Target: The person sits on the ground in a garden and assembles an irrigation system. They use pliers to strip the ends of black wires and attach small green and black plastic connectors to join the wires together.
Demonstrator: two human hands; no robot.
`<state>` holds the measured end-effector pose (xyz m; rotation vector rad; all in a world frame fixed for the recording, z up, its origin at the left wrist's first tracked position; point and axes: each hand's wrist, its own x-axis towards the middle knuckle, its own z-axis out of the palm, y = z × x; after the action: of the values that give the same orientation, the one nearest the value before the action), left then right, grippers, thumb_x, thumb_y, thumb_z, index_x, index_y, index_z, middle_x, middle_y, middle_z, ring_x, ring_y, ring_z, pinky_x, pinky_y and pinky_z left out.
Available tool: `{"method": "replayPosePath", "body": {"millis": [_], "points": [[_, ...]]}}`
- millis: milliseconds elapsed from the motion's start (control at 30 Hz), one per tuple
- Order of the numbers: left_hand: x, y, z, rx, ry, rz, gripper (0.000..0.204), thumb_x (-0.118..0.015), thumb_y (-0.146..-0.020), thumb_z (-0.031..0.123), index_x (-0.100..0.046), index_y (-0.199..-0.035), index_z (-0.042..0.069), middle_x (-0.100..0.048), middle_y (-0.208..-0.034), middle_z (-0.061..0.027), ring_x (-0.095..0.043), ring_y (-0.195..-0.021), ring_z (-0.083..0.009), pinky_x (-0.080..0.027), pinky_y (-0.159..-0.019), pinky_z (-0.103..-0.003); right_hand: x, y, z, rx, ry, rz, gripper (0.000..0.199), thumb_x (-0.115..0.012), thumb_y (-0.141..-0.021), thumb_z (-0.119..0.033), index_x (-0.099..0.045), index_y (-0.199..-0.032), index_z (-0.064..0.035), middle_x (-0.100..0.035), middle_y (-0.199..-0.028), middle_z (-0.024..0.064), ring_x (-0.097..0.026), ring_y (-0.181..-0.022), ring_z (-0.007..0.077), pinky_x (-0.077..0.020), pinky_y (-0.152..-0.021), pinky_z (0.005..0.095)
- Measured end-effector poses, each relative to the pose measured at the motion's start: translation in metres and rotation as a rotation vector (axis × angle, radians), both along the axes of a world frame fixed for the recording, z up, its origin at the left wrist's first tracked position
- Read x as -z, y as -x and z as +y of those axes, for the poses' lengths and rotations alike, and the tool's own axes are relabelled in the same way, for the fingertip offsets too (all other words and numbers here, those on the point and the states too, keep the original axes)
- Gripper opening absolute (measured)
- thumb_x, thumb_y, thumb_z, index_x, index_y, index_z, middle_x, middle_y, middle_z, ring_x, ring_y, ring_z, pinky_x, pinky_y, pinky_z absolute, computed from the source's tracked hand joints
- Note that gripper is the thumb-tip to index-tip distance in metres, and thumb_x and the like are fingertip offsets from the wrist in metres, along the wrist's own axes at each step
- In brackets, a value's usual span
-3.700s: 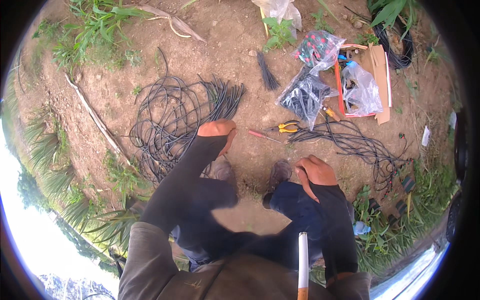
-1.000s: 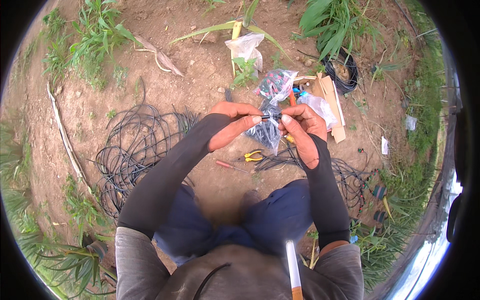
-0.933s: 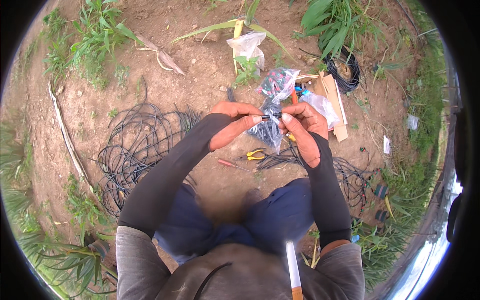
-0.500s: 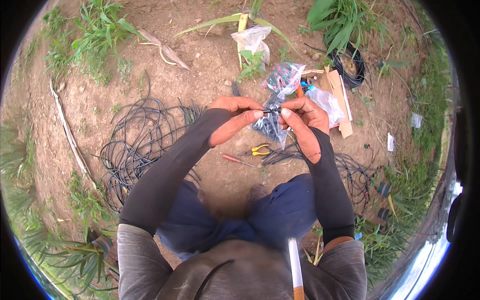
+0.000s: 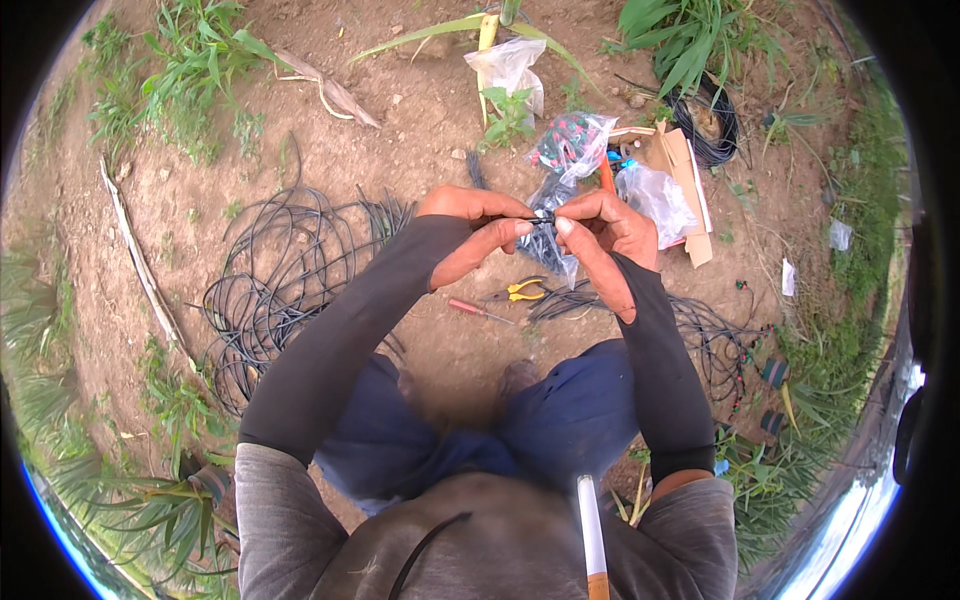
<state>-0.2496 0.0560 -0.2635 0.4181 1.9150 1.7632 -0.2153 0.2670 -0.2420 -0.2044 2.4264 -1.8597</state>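
Observation:
Thumb and fingertips of my left hand [image 5: 478,228] pinch a short, thin black tube [image 5: 541,220]. My right hand [image 5: 612,232] has its thumb and fingers closed on a small black fitting at the tube's other end, mostly covered by the fingertips. Both hands meet in front of me, raised over the ground. Behind the fingers lies a clear plastic bag of small black parts [image 5: 551,245]. Below them on the soil rest yellow-handled pliers [image 5: 525,290] and a screwdriver with a red handle [image 5: 480,310].
Tangled black tubing [image 5: 270,290] spreads at the left, and more thin tubing [image 5: 690,325] at the right. Beyond the hands are a bag of red and green parts [image 5: 572,143], an open cardboard box [image 5: 680,175] and a black coil [image 5: 715,135]. Grass and plants edge the soil.
The fingertips of both hands have shifted slightly, and less of the black piece shows between them. Both hands keep their pinch. The whole view has moved a little.

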Motion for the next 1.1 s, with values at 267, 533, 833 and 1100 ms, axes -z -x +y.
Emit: {"method": "replayPosePath", "body": {"millis": [267, 533, 833, 1100], "points": [[0.015, -0.002, 0.005, -0.075, 0.133, 0.625, 0.015, -0.070, -0.080, 0.009, -0.070, -0.094, 0.004, -0.066, -0.076, -0.0100, -0.064, -0.065, -0.0172, -0.050, -0.057, -0.028, 0.004, -0.002, -0.004, 0.008, 0.025, -0.087, 0.005, -0.063, -0.086, -0.003, -0.062, -0.090, -0.0009, -0.061, -0.080, -0.0006, -0.054, -0.071, 0.0029, -0.0453, -0.064, 0.0202], [0.027, -0.005, 0.011, -0.202, 0.122, 0.915, 0.019, -0.073, -0.070, 0.001, -0.069, -0.088, 0.005, -0.066, -0.075, -0.0109, -0.064, -0.064, -0.0264, -0.051, -0.057, -0.033, 0.003, 0.001, -0.005, 0.020, 0.089, -0.198, 0.004, -0.062, -0.086, -0.004, -0.062, -0.089, -0.0010, -0.062, -0.080, 0.0018, -0.058, -0.070, 0.0053, -0.0479, -0.064, 0.0215], [0.033, -0.008, 0.008, -0.201, 0.163, 1.065, 0.026, -0.073, -0.065, -0.003, -0.067, -0.089, 0.002, -0.064, -0.072, -0.0101, -0.064, -0.061, -0.0242, -0.050, -0.051, -0.030, 0.005, 0.004, -0.007, 0.030, 0.182, -0.368, 0.010, -0.061, -0.089, -0.009, -0.061, -0.093, 0.0006, -0.062, -0.076, 0.0059, -0.059, -0.065, 0.0108, -0.0490, -0.061, 0.0245], [0.036, -0.011, 0.006, -0.192, 0.175, 1.118, 0.028, -0.069, -0.065, -0.006, -0.067, -0.092, 0.000, -0.063, -0.072, -0.0099, -0.063, -0.059, -0.0233, -0.051, -0.050, -0.030, 0.007, 0.006, -0.005, -0.021, 0.231, -0.484, 0.008, -0.061, -0.090, -0.011, -0.061, -0.093, -0.0035, -0.062, -0.077, 0.0030, -0.059, -0.066, 0.0092, -0.0477, -0.060, 0.0229]]}}
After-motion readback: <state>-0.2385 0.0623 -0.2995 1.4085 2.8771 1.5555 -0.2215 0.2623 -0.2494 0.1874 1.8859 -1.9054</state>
